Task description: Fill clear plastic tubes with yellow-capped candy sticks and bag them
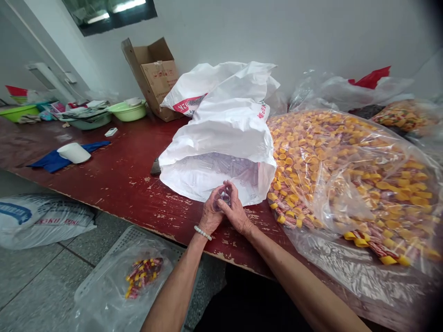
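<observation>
In front of the white woven sack's mouth, my left hand (210, 214) and my right hand (238, 216) are cupped together. Between them are a few small clear plastic pieces, round-ended like tubes (224, 197); fingers hide most of their length. The white sack (214, 127) lies on its side with its mouth facing me, and clear plastic tubes (221, 167) show inside it. To the right, a large clear bag (346, 170) is full of yellow-capped pieces with pink-red striped bodies. Several such pieces (377, 247) rest at the bag's near edge.
The worn red table (131, 166) carries a cardboard box (157, 78), a green basin (128, 110) and a white roll (74, 153) on blue cloth. On the floor, a white crate (121, 240) holds a clear bag with yellow-capped pieces (143, 274). A stuffed sack (44, 221) lies at left.
</observation>
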Action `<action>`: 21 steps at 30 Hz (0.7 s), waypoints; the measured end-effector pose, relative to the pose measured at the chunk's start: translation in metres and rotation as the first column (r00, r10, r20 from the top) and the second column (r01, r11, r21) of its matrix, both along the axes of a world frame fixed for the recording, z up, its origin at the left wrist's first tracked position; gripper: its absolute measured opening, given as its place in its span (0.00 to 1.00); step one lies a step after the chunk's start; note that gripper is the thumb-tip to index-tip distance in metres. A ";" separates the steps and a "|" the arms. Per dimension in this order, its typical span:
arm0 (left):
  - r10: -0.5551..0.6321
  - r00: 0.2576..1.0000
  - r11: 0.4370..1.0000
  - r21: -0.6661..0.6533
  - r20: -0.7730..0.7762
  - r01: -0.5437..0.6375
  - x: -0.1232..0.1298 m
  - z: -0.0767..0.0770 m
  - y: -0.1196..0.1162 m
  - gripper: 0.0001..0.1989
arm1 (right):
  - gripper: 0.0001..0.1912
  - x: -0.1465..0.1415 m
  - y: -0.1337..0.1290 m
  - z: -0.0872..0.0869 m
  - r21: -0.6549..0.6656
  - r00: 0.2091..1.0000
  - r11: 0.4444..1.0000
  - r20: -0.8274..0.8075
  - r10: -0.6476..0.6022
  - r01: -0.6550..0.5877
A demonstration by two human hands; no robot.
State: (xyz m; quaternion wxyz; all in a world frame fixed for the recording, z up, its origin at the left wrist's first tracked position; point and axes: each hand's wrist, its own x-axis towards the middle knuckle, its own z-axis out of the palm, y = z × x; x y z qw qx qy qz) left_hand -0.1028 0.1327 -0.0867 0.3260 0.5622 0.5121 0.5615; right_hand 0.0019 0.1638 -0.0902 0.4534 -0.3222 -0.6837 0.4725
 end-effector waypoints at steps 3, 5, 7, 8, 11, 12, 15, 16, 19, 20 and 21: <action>0.077 0.997 0.997 -0.006 -0.020 -0.077 0.002 0.000 -0.001 0.24 | 0.38 0.011 -0.011 0.001 0.027 0.991 1.000 0.132 -0.001 -0.003; 0.127 0.991 0.991 -0.031 -0.049 -0.129 0.003 0.002 -0.003 0.23 | 0.38 0.017 -0.018 0.004 0.046 0.973 0.999 0.232 -0.012 0.002; 0.124 0.992 0.991 -0.051 -0.022 -0.125 0.005 0.003 -0.007 0.23 | 0.41 0.022 -0.024 0.006 0.066 0.955 0.998 0.296 -0.001 -0.020; 0.095 0.995 0.994 -0.052 0.028 -0.094 0.007 0.004 -0.009 0.23 | 0.43 0.024 -0.027 0.007 0.068 0.951 0.997 0.310 0.012 -0.035; -0.025 0.979 0.999 -0.022 0.202 0.030 0.014 0.003 -0.019 0.25 | 0.48 0.032 -0.035 0.011 0.033 0.953 0.996 0.296 0.066 -0.079; -0.055 0.971 0.998 -0.013 0.234 0.059 0.017 0.002 -0.022 0.26 | 0.48 0.035 -0.037 0.013 0.014 0.958 0.996 0.275 0.085 -0.093; -0.088 0.970 0.995 -0.015 0.228 0.094 0.025 0.000 -0.031 0.28 | 0.46 0.045 -0.045 0.017 -0.013 0.969 0.993 0.218 0.115 -0.115; -0.075 0.978 0.997 -0.020 0.195 0.080 0.027 0.000 -0.033 0.28 | 0.46 0.048 -0.047 0.017 -0.010 0.971 0.993 0.211 0.115 -0.115; 0.046 0.998 0.999 0.005 0.033 -0.046 0.035 -0.002 -0.036 0.25 | 0.48 0.055 -0.055 0.018 0.002 0.967 0.995 0.237 0.093 -0.096; 0.091 0.996 0.996 0.026 -0.021 -0.091 0.038 -0.002 -0.037 0.24 | 0.49 0.057 -0.058 0.019 -0.001 0.963 0.996 0.255 0.082 -0.084; 0.125 0.990 0.991 0.046 -0.064 -0.122 0.041 -0.003 -0.037 0.24 | 0.50 0.059 -0.062 0.020 -0.005 0.958 0.998 0.278 0.066 -0.068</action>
